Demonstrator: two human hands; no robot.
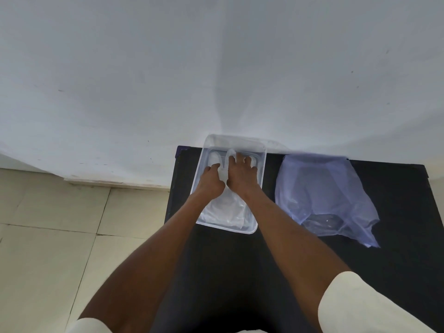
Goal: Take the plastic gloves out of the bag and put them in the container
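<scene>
A clear rectangular plastic container (260, 164) stands on a black table, against the wall. Inside it lie translucent white plastic gloves (225, 212), a flat pile filling the near half, with glove fingers showing at the far end. Both my hands are inside the container. My left hand (211, 180) has its fingers curled on the gloves. My right hand (241, 175) lies with fingers spread, pressing on the gloves right beside the left hand. A crumpled bluish clear plastic bag (324, 195) lies flat on the table to the right of the container.
The black table (396, 248) stretches right and toward me. A white wall rises directly behind the container. Beige floor tiles (60, 236) lie to the left of the table's left edge.
</scene>
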